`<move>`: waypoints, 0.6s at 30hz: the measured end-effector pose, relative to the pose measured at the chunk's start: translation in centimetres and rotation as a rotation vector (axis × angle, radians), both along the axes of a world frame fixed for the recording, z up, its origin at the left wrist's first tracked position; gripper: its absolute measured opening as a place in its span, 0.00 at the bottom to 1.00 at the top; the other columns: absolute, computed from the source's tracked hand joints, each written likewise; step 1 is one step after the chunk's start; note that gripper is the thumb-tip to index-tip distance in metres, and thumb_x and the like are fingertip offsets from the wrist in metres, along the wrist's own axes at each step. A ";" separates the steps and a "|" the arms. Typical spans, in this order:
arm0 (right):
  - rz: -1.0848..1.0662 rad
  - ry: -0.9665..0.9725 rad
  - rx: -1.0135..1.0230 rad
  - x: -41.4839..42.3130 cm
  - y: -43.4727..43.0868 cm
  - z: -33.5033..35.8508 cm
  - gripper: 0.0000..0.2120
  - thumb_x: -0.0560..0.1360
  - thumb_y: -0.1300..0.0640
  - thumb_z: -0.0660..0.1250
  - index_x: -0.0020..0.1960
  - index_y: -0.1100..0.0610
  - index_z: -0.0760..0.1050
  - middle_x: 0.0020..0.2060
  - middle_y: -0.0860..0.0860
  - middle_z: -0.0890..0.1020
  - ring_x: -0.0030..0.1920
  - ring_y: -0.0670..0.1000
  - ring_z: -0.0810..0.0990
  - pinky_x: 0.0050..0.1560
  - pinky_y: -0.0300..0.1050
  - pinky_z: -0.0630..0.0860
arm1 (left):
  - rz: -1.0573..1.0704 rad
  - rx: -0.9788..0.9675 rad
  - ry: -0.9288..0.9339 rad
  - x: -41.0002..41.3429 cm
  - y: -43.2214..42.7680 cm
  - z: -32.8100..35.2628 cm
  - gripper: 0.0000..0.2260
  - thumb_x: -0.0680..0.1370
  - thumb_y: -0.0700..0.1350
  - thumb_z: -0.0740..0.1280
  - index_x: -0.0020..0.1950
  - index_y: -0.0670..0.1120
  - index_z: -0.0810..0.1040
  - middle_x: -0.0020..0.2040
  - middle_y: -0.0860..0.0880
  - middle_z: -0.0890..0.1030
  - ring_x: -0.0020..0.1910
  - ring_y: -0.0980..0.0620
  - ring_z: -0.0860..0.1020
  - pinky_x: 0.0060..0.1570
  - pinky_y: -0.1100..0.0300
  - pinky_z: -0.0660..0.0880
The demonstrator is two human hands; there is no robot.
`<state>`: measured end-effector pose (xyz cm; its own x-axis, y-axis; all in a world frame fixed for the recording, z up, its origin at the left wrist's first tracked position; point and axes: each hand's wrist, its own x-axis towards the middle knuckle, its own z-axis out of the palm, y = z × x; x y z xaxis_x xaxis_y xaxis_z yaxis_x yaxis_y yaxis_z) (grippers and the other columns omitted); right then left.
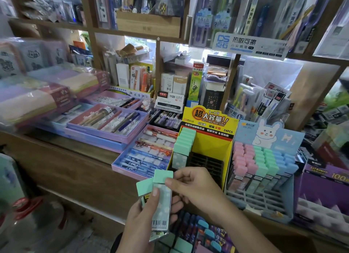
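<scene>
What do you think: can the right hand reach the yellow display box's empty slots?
Probably yes: the empty slots sit just beyond the right hand, nothing between, though its grip pinches a mint-capped box.

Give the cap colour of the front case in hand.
Mint green cap on the case, best seen in the head view.

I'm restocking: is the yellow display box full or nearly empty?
Nearly empty: the yellow display box holds mint-capped cases only along its left side; the black slots beside them stand bare.

A stationery shop, with wooden shelves (88,26) of packaged pens (203,22), open pen trays (113,137) and a yellow display box (213,145).
</scene>
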<state>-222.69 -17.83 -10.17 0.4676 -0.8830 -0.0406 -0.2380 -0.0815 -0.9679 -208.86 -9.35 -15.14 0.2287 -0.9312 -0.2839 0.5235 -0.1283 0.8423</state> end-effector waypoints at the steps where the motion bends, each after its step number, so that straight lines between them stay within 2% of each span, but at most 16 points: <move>1: -0.002 -0.005 0.003 -0.1 0.0 0.0 0.07 0.75 0.47 0.76 0.45 0.50 0.86 0.35 0.46 0.85 0.32 0.41 0.79 0.31 0.38 0.74 | 0.002 -0.005 -0.007 0.0 0.0 0.0 0.22 0.65 0.60 0.74 0.51 0.46 0.86 0.48 0.36 0.86 0.47 0.38 0.86 0.37 0.52 0.83; 5: -0.036 -0.021 0.000 -0.3 -0.1 0.0 0.07 0.75 0.49 0.76 0.43 0.52 0.85 0.33 0.50 0.85 0.32 0.46 0.80 0.29 0.40 0.74 | 0.019 -0.020 -0.017 0.1 -0.1 -0.1 0.20 0.67 0.62 0.72 0.50 0.50 0.87 0.48 0.36 0.86 0.47 0.37 0.86 0.40 0.51 0.83; 10: -0.169 -0.091 -0.060 -0.7 -1.0 0.9 0.07 0.77 0.54 0.74 0.46 0.58 0.82 0.35 0.58 0.85 0.30 0.51 0.81 0.28 0.43 0.77 | -0.030 0.013 0.122 0.3 -0.4 -0.1 0.22 0.70 0.57 0.67 0.49 0.40 0.86 0.49 0.30 0.84 0.44 0.34 0.86 0.33 0.50 0.83; 14: -0.252 -0.159 -0.136 -1.2 -1.9 1.9 0.05 0.78 0.57 0.73 0.47 0.60 0.83 0.33 0.57 0.85 0.29 0.50 0.81 0.29 0.41 0.79 | -0.097 0.016 0.226 0.4 -1.0 -0.5 0.25 0.72 0.56 0.64 0.54 0.35 0.81 0.48 0.30 0.84 0.40 0.36 0.86 0.28 0.53 0.81; 16: -0.288 -0.198 -0.181 -1.3 -2.2 2.2 0.02 0.78 0.60 0.73 0.47 0.57 0.83 0.34 0.55 0.86 0.31 0.50 0.83 0.31 0.40 0.80 | -0.105 0.021 0.276 0.5 -1.2 -0.5 0.24 0.71 0.54 0.63 0.54 0.34 0.78 0.47 0.30 0.84 0.36 0.36 0.86 0.25 0.52 0.80; 18: -0.324 -0.200 -0.252 -1.3 -2.5 2.2 0.04 0.78 0.61 0.73 0.46 0.53 0.82 0.35 0.52 0.86 0.33 0.51 0.85 0.34 0.41 0.82 | -0.093 0.026 0.306 0.6 -1.4 -0.5 0.22 0.72 0.53 0.63 0.53 0.35 0.78 0.47 0.28 0.83 0.35 0.36 0.85 0.24 0.53 0.80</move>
<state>-224.01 -20.29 -7.97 0.1428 -0.9558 0.2569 -0.1003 -0.2722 -0.9570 -208.26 -10.71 -15.64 0.0432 -0.9355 -0.3507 0.7368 -0.2072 0.6435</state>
